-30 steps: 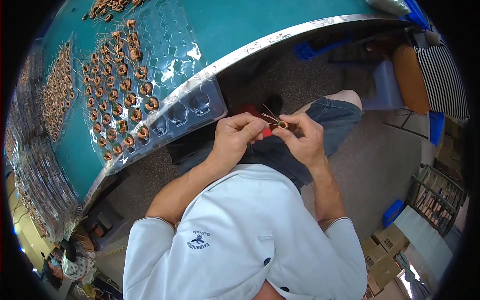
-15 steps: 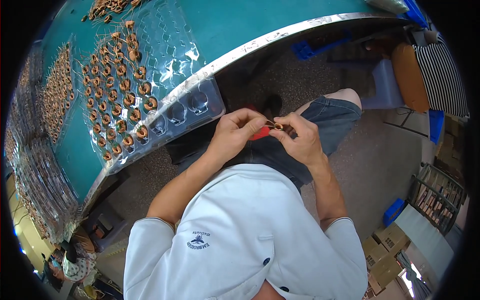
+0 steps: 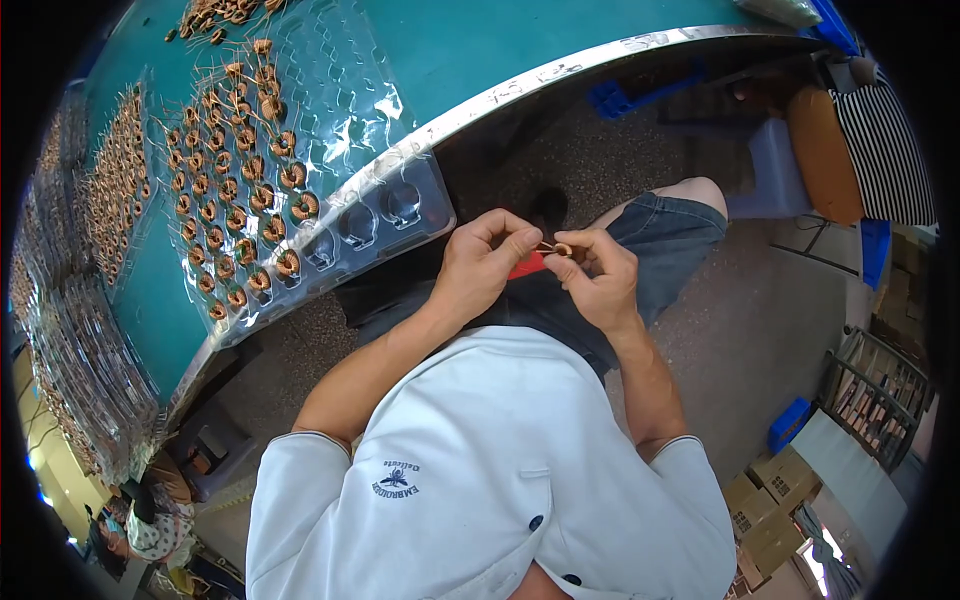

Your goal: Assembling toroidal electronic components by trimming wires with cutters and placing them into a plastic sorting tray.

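Over my lap, a small copper-wound ring coil (image 3: 563,249) is pinched between the thumb and fingers of my right hand (image 3: 600,270). Its wire ends (image 3: 545,246) stick out to the left, where the thumb and forefinger of my left hand (image 3: 487,258) are closed on them. Both hands are close together, just off the table's near edge. On the table to the left, a clear plastic tray (image 3: 360,226) holds rows of similar coils (image 3: 243,250) with their wires standing up. Several pockets at its right side hold no coil.
The green table (image 3: 450,50) has a pale curved edge (image 3: 560,70). More filled trays (image 3: 85,370) are stacked at the far left, and a loose heap of coils (image 3: 220,12) lies at the back. A person in a striped top (image 3: 880,150) sits at the right beside a plastic stool (image 3: 775,170).
Both hands stay nearly in place with the coil between them. My left hand has shifted slightly to the right, and the view has moved a little.
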